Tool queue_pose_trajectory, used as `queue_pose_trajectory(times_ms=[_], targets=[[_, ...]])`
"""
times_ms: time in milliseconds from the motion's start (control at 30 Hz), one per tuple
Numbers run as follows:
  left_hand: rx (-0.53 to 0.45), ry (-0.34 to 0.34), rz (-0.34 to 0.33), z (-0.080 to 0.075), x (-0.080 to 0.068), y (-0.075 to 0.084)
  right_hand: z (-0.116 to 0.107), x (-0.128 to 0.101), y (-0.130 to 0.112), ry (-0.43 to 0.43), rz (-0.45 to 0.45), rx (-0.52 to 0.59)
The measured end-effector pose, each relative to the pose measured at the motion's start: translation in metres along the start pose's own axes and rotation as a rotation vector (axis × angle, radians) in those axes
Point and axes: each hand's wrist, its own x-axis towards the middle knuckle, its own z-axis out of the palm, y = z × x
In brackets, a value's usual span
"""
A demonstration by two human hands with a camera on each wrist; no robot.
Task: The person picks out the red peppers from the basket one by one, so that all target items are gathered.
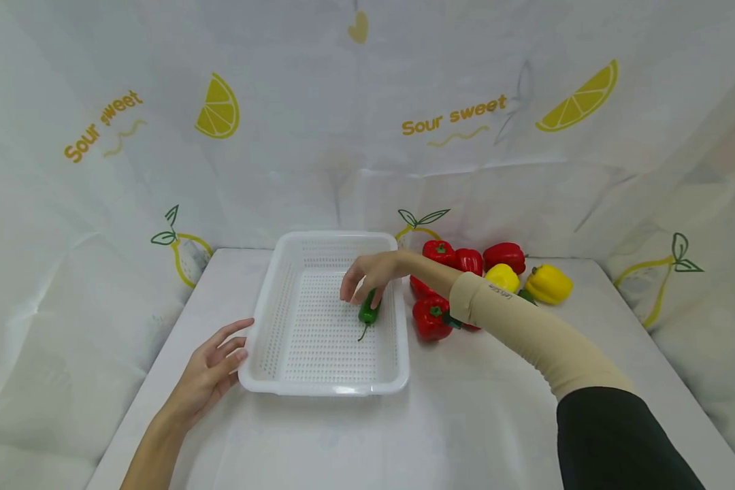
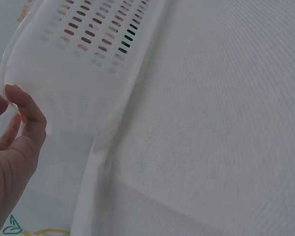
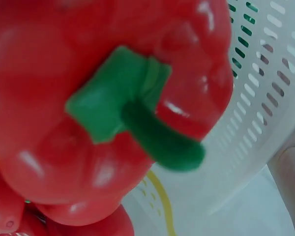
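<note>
A white perforated plastic basket (image 1: 318, 389) stands on the table. Inside it, toward the right wall, is a green chili pepper (image 1: 369, 314), its thin stem pointing toward the front. My right hand (image 1: 373, 272) reaches over the basket's right rim, and its thumb and fingers pinch the upper end of this pepper. Green shows through the basket's holes in both wrist views. At the left rim, my left hand (image 1: 211, 364) touches the basket with relaxed fingers. In the right wrist view a red bell pepper (image 3: 187, 44) fills much of the picture, and little of the hand shows.
Right of the basket, under and behind my right forearm, lie several red bell peppers (image 1: 431, 318) and two yellow ones (image 1: 548, 284). A bit of green (image 1: 525, 296) shows among them. A white printed sheet (image 1: 318, 150) hangs behind the table (image 1: 465, 422).
</note>
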Motion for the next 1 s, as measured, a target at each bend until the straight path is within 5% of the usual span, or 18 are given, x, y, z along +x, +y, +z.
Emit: queue_pose_trajectory(times_ms=[267, 533, 667, 1000], targets=[[-0.002, 0.004, 0.001, 0.0, 0.0, 0.001, 0.01, 0.006, -0.002, -0.125, 0.049, -0.162], [-0.004, 0.008, 0.006, 0.001, 0.001, 0.002, 0.009, 0.007, -0.006, -0.113, 0.055, -0.286], [-0.008, 0.01, -0.002, 0.002, 0.001, 0.002, 0.002, 0.008, -0.002, -0.035, 0.043, -0.281], [-0.012, -0.003, 0.004, 0.003, 0.001, 0.004, -0.018, 0.006, -0.005, 0.383, 0.107, -0.09]])
